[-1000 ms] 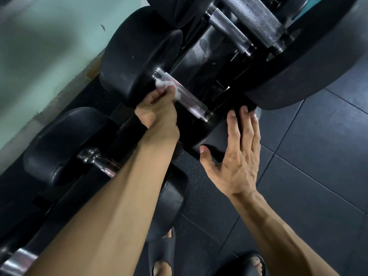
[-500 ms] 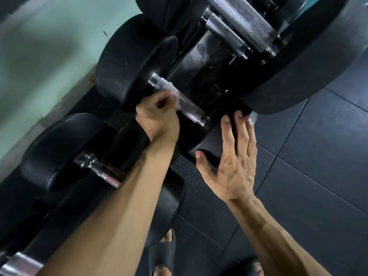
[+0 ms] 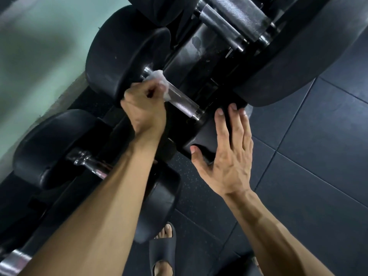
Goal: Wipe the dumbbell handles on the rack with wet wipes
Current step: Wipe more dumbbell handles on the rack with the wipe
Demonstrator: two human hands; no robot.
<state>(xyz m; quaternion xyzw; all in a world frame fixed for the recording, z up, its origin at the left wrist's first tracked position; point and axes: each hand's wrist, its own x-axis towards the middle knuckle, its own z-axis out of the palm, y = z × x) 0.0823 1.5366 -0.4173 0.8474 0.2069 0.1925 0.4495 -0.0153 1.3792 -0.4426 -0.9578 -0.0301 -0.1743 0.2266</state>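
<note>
White wet wipe [image 3: 159, 80] pinched by left hand [image 3: 145, 108] on dumbbell handle [image 3: 181, 100]; right hand [image 3: 229, 154] spread flat on weight head edge.

A single head-worn wide-angle view looks steeply down and forward from close above the dumbbell rack [image 3: 201, 62], tilted so the rack runs diagonally. Both forearms reach in from the bottom edge; the dark tiled floor [image 3: 318, 156] fills the right side.

Dark grey rubber tile floor [image 3: 318, 156] with visible seams, pale green painted wall [image 3: 39, 46] at left, black slide sandal [image 3: 162, 253] on a foot at bottom.
</note>
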